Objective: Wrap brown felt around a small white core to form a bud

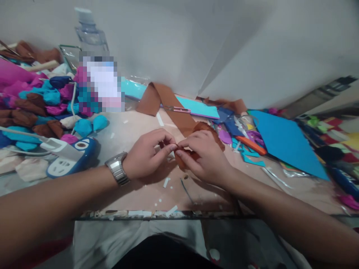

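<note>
Both hands meet over the middle of the table (131, 198). My left hand (147, 153), with a metal watch (117, 169) on its wrist, pinches one end of a small brown crepe-paper piece (186, 157). My right hand (203, 155) grips the same brown piece from the other side, fingertips touching the left hand's. Most of the piece is hidden under my right hand. A long brown paper strip (174, 108) runs from behind the hands toward the wall.
A heap of pink, blue and brown crumpled paper shapes (42, 104) fills the left. A blue and white power strip (68, 158) lies front left. A water bottle (91, 33) stands at the back. Blue paper sheets (286, 142), an orange cutter (251, 145) and scraps lie right.
</note>
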`<act>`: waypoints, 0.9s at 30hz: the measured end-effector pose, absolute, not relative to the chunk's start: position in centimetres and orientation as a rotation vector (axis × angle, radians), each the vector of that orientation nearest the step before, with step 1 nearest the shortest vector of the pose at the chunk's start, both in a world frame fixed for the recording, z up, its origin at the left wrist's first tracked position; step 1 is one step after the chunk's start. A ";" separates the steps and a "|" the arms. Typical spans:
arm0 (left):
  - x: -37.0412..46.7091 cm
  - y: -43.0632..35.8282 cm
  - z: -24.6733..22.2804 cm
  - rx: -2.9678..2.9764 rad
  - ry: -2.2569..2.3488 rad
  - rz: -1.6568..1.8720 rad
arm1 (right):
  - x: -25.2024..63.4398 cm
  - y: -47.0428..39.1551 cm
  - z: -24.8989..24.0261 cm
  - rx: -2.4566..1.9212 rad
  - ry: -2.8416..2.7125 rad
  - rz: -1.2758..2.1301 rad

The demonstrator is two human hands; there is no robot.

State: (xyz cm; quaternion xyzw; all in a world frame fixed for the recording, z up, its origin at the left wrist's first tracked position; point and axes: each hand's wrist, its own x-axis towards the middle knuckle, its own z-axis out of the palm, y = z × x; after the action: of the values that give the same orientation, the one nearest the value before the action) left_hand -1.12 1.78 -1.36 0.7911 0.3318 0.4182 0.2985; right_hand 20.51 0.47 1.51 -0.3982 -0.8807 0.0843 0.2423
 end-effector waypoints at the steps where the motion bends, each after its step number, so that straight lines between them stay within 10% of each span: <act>1: -1.1 1.8 -1.4 2.075 0.886 1.112 | 20.4 0.6 1.6 -1.094 -2.391 0.215; 27: -0.9 1.3 -1.6 2.079 0.869 1.128 | 21.1 -0.3 0.1 -1.020 -2.257 0.283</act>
State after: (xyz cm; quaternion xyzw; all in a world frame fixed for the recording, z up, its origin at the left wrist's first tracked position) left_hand -0.86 1.26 -1.55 0.7856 0.3281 0.4262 0.3058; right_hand 21.14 -0.33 0.12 -0.3880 -0.8581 0.1075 0.3188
